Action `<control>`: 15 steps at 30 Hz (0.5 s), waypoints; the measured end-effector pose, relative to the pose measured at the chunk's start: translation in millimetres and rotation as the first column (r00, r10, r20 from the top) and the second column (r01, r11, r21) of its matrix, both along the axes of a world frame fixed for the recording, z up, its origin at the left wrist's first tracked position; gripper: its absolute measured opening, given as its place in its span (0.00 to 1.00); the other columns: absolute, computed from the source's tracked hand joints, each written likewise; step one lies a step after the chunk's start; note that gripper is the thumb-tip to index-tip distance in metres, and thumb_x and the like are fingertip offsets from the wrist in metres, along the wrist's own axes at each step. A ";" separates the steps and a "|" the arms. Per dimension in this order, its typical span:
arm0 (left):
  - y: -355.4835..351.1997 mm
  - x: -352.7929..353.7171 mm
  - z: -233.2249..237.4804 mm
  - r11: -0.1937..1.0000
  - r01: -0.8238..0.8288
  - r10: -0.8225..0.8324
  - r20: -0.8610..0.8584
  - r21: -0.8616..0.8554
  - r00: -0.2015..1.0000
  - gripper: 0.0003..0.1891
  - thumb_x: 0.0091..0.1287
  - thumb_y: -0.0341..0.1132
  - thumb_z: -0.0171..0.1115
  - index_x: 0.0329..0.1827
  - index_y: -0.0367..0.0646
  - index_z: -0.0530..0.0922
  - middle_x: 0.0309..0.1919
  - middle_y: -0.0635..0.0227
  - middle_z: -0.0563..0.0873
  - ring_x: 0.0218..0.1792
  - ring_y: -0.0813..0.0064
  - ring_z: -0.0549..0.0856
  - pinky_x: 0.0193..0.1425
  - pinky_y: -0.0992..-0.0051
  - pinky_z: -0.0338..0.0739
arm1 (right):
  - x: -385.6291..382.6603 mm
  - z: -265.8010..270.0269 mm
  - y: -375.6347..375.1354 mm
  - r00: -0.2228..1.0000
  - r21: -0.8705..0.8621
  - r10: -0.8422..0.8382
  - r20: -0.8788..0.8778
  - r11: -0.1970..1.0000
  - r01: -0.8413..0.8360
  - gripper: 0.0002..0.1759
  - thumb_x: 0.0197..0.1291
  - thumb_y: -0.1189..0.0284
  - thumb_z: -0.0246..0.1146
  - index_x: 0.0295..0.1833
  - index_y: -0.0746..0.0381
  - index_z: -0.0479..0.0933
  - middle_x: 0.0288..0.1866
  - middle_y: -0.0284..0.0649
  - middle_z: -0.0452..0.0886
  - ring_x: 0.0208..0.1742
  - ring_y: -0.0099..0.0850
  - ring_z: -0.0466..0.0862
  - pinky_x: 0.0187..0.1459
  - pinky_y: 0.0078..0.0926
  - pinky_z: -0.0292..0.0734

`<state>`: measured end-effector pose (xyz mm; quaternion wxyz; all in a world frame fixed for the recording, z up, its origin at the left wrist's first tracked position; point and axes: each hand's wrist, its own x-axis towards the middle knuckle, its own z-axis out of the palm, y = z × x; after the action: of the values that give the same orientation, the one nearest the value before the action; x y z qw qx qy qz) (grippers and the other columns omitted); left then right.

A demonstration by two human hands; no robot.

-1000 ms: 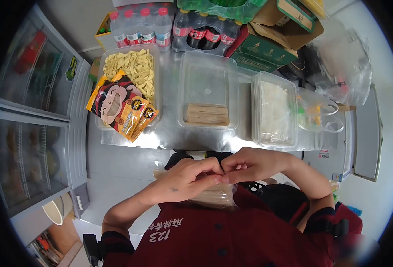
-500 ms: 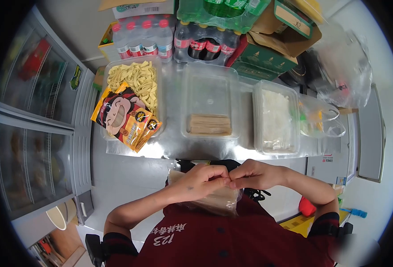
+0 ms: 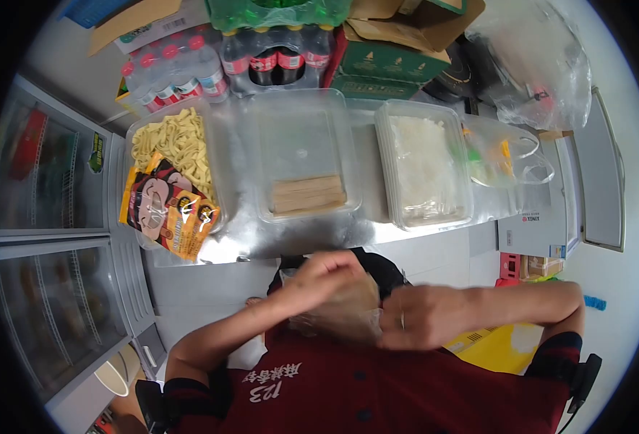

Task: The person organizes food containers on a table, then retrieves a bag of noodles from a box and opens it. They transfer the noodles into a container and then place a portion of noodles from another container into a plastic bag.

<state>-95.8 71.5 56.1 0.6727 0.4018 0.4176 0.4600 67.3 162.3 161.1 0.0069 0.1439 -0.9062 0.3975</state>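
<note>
Close to my chest, a clear plastic bag [image 3: 345, 315] with pale contents is held between my hands. My left hand [image 3: 327, 278], its fingers curled, grips the bag's upper left side. At the bag's right edge my right hand [image 3: 421, 316] is closed and motion-blurred, with a ring showing; what its fingers pinch is hidden. Beyond them on the metal table [image 3: 243, 242], a clear container [image 3: 305, 130] holds flat brown strips [image 3: 309, 194]. Left of it, orange packets [image 3: 168, 210] lie over wide yellow noodles [image 3: 175, 141] in another container. Stacked containers [image 3: 424, 166] with white contents stand at right.
Bottle packs [image 3: 276, 61] and a green carton [image 3: 388, 61] line the table's back. Glass-door fridges [image 3: 52, 181] stand at left. A plastic bag [image 3: 507, 155] lies at the table's right, near a white freezer [image 3: 533, 224].
My hands have moved apart, the right one going right and down. The bag's top looks wider. The view has shifted, so the table items appear further left.
</note>
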 end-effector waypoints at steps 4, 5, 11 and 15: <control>3.4 -5.4 -30.2 0.854 -0.372 0.429 0.086 -0.364 0.899 0.04 0.60 0.30 0.51 0.31 0.42 0.75 0.28 0.74 0.77 0.33 0.85 0.74 0.38 0.84 0.68 | 25.6 19.7 8.4 0.988 0.135 -0.020 -0.156 0.990 0.041 0.11 0.46 0.74 0.60 0.21 0.60 0.63 0.20 0.32 0.64 0.22 0.26 0.68 0.23 0.22 0.66; 4.7 -10.8 -32.9 0.807 -0.419 0.518 0.157 -0.416 0.841 0.04 0.60 0.30 0.52 0.32 0.41 0.74 0.28 0.74 0.77 0.32 0.85 0.74 0.38 0.84 0.68 | 34.4 21.5 15.5 0.978 0.135 -0.093 -0.185 0.984 0.119 0.13 0.47 0.74 0.61 0.20 0.60 0.63 0.19 0.32 0.63 0.21 0.26 0.68 0.22 0.22 0.65; 21.9 11.8 -13.5 0.753 -0.506 0.607 0.149 -0.420 0.780 0.05 0.60 0.31 0.49 0.27 0.43 0.68 0.24 0.72 0.74 0.27 0.79 0.75 0.32 0.79 0.71 | 93.4 2.8 31.0 0.805 -0.119 -0.503 -0.316 0.862 0.492 0.10 0.45 0.77 0.63 0.22 0.64 0.67 0.22 0.38 0.71 0.26 0.31 0.74 0.24 0.24 0.68; 34.7 37.0 16.9 0.882 -0.434 0.462 0.147 -0.184 0.875 0.07 0.61 0.32 0.44 0.25 0.42 0.64 0.19 0.63 0.75 0.22 0.74 0.75 0.28 0.77 0.71 | 120.7 -10.8 41.0 0.654 -0.306 -0.727 -0.207 0.684 0.663 0.08 0.47 0.79 0.61 0.22 0.67 0.68 0.24 0.40 0.72 0.26 0.34 0.73 0.30 0.29 0.69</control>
<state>-58.8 106.1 73.0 0.6111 0.1990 0.4670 0.6074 188.0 203.4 150.4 0.3169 -0.1563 -0.8327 0.4263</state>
